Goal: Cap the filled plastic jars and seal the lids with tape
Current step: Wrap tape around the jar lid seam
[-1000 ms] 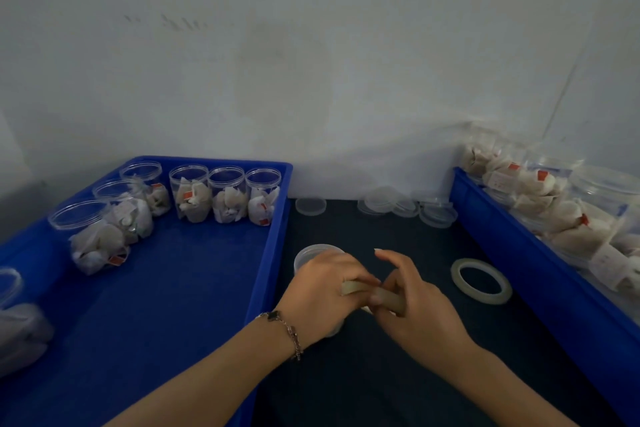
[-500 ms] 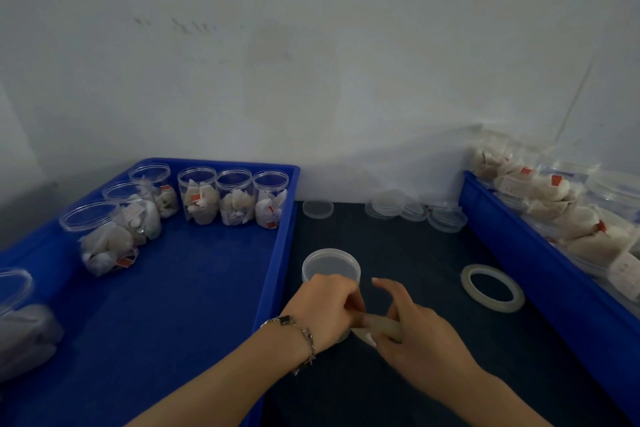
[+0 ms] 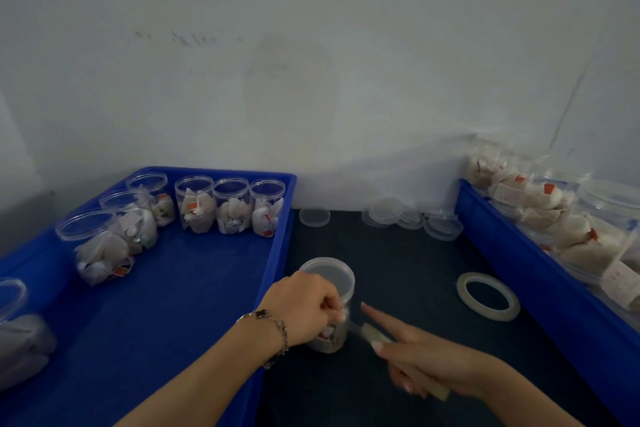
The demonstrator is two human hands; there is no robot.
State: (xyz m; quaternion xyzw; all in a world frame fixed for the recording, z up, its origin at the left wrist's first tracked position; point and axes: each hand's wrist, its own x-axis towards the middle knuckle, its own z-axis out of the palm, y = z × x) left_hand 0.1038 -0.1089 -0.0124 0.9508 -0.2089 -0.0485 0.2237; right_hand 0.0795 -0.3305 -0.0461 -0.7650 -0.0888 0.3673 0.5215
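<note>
Capped jar (image 3: 329, 291) stands upright on the tabletop (image 3: 398, 263), just beside the left tray (image 3: 273, 253). Left hand (image 3: 304, 308) is clenched round the jar's side below the lid (image 3: 327, 276), pinning the tape end (image 3: 369, 331). Right hand (image 3: 426, 362) holds a tape roll, apparently the one feeding that strip, fingers curled round it with the forefinger out straight; the view is blurred. A spare roll (image 3: 488, 295) lies well apart. Judgement: the jar is light, thin-walled and slick, so it should be held at the body, not by the lid. The tape is limp and will stick to itself.
</note>
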